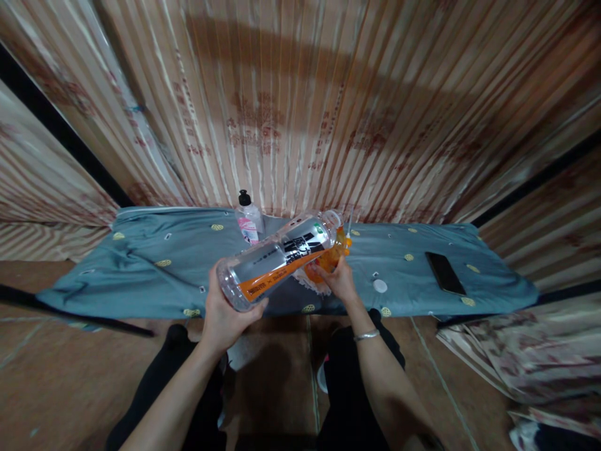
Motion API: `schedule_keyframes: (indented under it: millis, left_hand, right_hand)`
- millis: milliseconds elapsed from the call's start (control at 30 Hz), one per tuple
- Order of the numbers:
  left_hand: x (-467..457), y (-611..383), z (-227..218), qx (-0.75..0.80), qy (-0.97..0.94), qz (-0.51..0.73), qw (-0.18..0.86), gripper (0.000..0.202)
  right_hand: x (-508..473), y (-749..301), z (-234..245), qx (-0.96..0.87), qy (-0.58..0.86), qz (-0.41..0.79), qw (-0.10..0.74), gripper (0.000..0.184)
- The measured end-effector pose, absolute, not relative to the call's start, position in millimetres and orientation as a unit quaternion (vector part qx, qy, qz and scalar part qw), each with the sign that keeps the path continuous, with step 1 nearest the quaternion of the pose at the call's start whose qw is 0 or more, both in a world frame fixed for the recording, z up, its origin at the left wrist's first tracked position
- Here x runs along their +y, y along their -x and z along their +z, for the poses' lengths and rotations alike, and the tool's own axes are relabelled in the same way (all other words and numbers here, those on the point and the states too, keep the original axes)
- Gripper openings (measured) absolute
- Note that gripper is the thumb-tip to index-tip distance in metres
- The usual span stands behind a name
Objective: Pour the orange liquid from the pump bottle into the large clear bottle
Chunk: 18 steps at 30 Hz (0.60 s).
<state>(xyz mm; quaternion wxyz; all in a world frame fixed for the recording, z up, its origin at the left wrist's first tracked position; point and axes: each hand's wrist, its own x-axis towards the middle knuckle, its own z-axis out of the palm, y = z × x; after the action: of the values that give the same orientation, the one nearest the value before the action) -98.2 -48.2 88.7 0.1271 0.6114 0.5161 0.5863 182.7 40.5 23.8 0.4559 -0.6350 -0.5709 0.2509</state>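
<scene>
My left hand (230, 316) is wrapped round the base of a large clear plastic bottle (277, 257) with an orange, black and silver label. The bottle is tilted, its uncapped-looking mouth up at the right. My right hand (340, 279) closes on an orange see-through bottle (322, 266) below that mouth; the large bottle hides part of it. Small orange knobs and a thin clear tube show beside the orange bottle's top. Whether liquid is flowing I cannot tell. A whitish frilly piece (313, 287) lies under the orange bottle.
A teal cloth (141, 263) with yellow prints covers the narrow bench. On it are a small pink-labelled bottle (250, 220) with a black cap, a round white cap (380, 285) and a black phone (445, 273). A pleated curtain (291, 125) hangs behind.
</scene>
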Motion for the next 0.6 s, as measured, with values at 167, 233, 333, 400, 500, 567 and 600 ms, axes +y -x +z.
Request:
schedule_keyframes:
  millis: [167,233,333,400,500,567,600]
  left_hand:
    - [-48.8,97.3,92.1,0.530,-0.601,0.583,0.137,0.086]
    - [-49.0,97.4,92.0,0.531,-0.598,0.584,0.141,0.087]
    - [-49.2,97.9,90.9,0.533,-0.596,0.582,0.148,0.086]
    - [-49.2,98.1,90.4,0.536,-0.594,0.580,0.154,0.087]
    - [-49.0,97.9,90.3,0.535,-0.594,0.581,0.155,0.088]
    - [-48.7,97.6,90.5,0.532,-0.594,0.583,0.155,0.088]
    - [-48.5,97.5,90.5,0.531,-0.594,0.583,0.155,0.089]
  right_hand:
    - [40.5,-182.5,23.9,-0.571,0.635,0.249,0.458,0.070]
    - [40.8,-182.7,23.3,-0.569,0.638,0.248,0.456,0.070]
    - [41.2,-182.9,22.6,-0.568,0.640,0.250,0.454,0.070]
    - [41.1,-182.9,22.5,-0.569,0.635,0.251,0.458,0.069]
    - [40.9,-182.8,22.8,-0.571,0.625,0.253,0.468,0.070]
    - [41.1,-182.7,23.0,-0.570,0.628,0.253,0.465,0.071]
    - [41.2,-182.7,23.1,-0.568,0.634,0.253,0.460,0.072]
